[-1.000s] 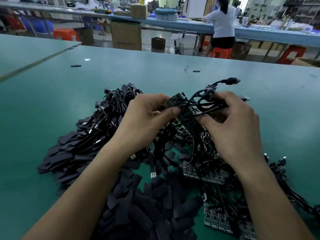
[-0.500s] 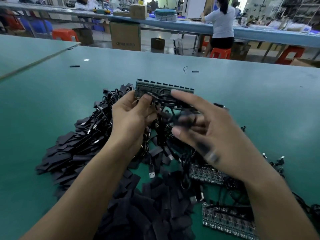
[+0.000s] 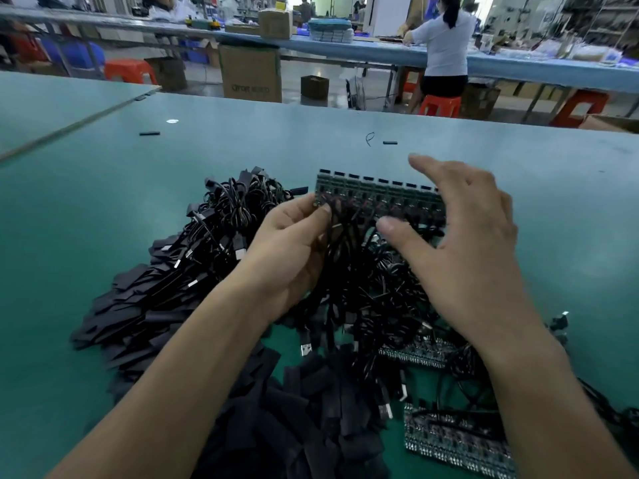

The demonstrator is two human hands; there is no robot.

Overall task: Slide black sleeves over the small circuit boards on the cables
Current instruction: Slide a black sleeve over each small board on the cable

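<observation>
A strip of small circuit boards (image 3: 377, 197), green and edged along its top with a row of black connectors, is held up above a teal-green table (image 3: 103, 219). The left hand (image 3: 290, 250) pinches the strip's left end between thumb and curled fingers. The right hand (image 3: 463, 250) hovers at the strip's right end with fingers spread and straight, gripping nothing; whether its thumb touches the wiring cannot be told. Thin black cables (image 3: 366, 281) hang from the strip's lower edge in a dense tangle that hides part of the boards and reaches the table beneath. Nearer the camera than the strip lies a loose mound of flat, matte black sleeves (image 3: 297, 420), with a silver USB plug (image 3: 306, 349) showing at its far edge. Below and right of the strip, more board strips (image 3: 456, 440) lie flat among wiring, partly hidden by the right forearm. Left of the strip spreads a heap of coiled cables (image 3: 166, 281) mixed with flat black pieces. Beyond the strip, a short black piece (image 3: 390, 142) and a curl of wire (image 3: 369, 138) lie on the bare tabletop. Farther behind the strip, a cardboard box (image 3: 250, 74) stands on the floor, its contents unseen, and a person in a white top (image 3: 446, 46) sits on an orange stool (image 3: 441, 105) at a long blue bench (image 3: 518, 65).
</observation>
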